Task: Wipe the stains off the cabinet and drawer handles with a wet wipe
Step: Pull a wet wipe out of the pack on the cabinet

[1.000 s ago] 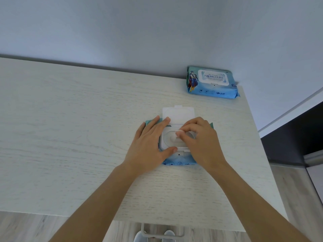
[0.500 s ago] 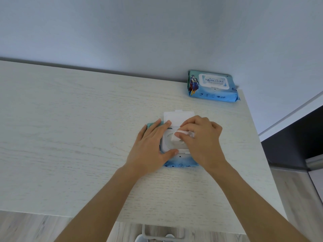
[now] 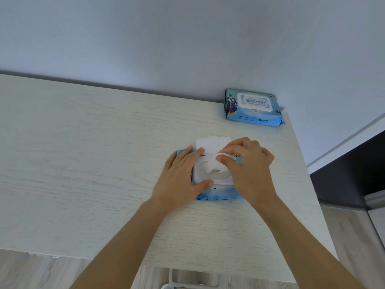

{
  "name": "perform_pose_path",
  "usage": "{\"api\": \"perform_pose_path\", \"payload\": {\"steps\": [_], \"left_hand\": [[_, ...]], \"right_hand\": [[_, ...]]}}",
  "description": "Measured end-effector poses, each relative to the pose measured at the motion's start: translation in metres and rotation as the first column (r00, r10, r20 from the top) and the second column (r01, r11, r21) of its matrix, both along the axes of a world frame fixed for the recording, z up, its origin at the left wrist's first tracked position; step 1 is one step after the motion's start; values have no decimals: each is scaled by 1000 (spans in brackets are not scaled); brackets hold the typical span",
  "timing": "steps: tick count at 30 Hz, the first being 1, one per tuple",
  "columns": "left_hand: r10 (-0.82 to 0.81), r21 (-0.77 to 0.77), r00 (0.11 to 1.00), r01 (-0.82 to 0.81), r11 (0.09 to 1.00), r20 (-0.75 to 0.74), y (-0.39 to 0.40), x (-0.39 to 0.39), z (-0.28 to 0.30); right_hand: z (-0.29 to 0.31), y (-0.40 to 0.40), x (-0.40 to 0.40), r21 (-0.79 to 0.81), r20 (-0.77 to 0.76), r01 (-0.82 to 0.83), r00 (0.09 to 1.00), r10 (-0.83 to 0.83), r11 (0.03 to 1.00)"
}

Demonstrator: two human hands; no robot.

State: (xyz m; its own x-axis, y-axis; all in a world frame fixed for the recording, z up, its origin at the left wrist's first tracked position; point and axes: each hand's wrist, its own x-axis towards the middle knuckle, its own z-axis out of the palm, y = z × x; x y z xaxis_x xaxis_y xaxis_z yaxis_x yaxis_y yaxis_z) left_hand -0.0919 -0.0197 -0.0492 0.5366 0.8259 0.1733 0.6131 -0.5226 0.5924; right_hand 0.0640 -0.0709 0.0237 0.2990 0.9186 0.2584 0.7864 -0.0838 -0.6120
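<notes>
A blue wet-wipe pack [image 3: 216,197] lies on the white wooden cabinet top [image 3: 83,163], its white flip lid [image 3: 210,142] standing open. My left hand [image 3: 181,176] lies flat on the pack's left side, fingers straight, thumb on the lid frame. My right hand [image 3: 248,163] pinches a white wet wipe [image 3: 212,165] between thumb and forefinger; the wipe rises out of the oval opening. No cabinet or drawer handles show in this view.
A second, closed blue wipe pack [image 3: 253,107] sits at the back right corner against the pale wall. The top's right edge drops to a dark unit [image 3: 350,172] and wooden floor. A white object [image 3: 193,278] shows below the front edge.
My right hand has lifted up and back with the pinched wipe, drawing more of it out of the opening. My left hand has stayed pressing on the pack.
</notes>
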Motion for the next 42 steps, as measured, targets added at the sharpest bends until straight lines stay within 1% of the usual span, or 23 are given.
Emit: {"api": "perform_pose_path", "payload": {"steps": [3,6,8,10,12,13,15,17,19,21,22,25,26,28,31,32,33,35,37,38,39,40,42], "left_hand": [[7,17,1000,-7,1000,-8,0,0,-1],[3,25,1000,-3,1000,-3,0,0,-1],[-1,37,1000,1,999,-5,-1,0,-1],[-4,48,1000,4,999,-10,-1,0,-2],[0,37,1000,0,999,-11,0,0,-2],[4,30,1000,-3,1000,-13,0,0,-2],[9,24,1000,-9,1000,-20,0,0,-2],[11,32,1000,-10,999,-22,0,0,-1],[15,36,1000,-14,999,-22,-1,0,-1],[14,30,1000,-13,999,-25,-1,0,-1],[12,29,999,-11,1000,-29,-1,1,0],[2,24,999,-1,1000,-37,-1,1,0],[-2,21,999,3,1000,-42,-1,1,1],[-4,25,999,5,1000,-46,0,1,0],[-5,27,999,6,1000,-38,0,1,-1],[-3,25,999,4,1000,-33,0,1,-1],[0,25,1000,1,1000,-29,0,0,-1],[6,25,1000,-5,1000,-27,0,0,-2],[9,28,1000,-9,1000,-29,1,0,-2],[9,31,999,-8,999,-32,1,0,-2],[8,31,999,-6,999,-38,1,0,-3],[5,30,999,-4,1000,-43,1,0,-3],[7,26,999,-6,1000,-46,1,0,-4]], "right_hand": [[4,-8,3,47,-36,14,999,-12,999],[1,-16,-1,63,-3,-39,999,39,997],[2,-15,-3,22,115,-57,992,55,998],[3,-11,-4,-34,264,-62,962,68,998],[4,-6,-5,-8,375,-87,923,83,996],[5,-6,-6,25,392,-90,917,73,996],[7,-8,-4,100,363,-76,931,35,992],[8,-14,2,144,246,-19,969,-17,989],[8,-19,9,154,182,9,983,-37,988],[8,-22,11,115,162,-3,987,-16,993],[8,-21,10,72,171,-19,985,6,997],[7,-16,4,-98,278,-83,955,107,992],[7,-12,2,-128,298,-96,946,130,987],[7,-4,-3,-119,317,-97,940,130,988],[7,4,-3,-42,368,-112,922,120,993],[7,4,-1,-12,328,-126,937,123,992],[8,3,1,21,241,-142,961,133,990],[11,-2,3,81,13,-147,989,146,986],[16,-9,5,150,-193,-93,974,121,984],[19,-11,6,181,-263,-53,960,100,982],[24,-12,8,203,-308,-10,949,74,979],[29,-11,9,210,-321,27,946,43,977],[36,-8,12,165,-282,48,959,1,985]]}}
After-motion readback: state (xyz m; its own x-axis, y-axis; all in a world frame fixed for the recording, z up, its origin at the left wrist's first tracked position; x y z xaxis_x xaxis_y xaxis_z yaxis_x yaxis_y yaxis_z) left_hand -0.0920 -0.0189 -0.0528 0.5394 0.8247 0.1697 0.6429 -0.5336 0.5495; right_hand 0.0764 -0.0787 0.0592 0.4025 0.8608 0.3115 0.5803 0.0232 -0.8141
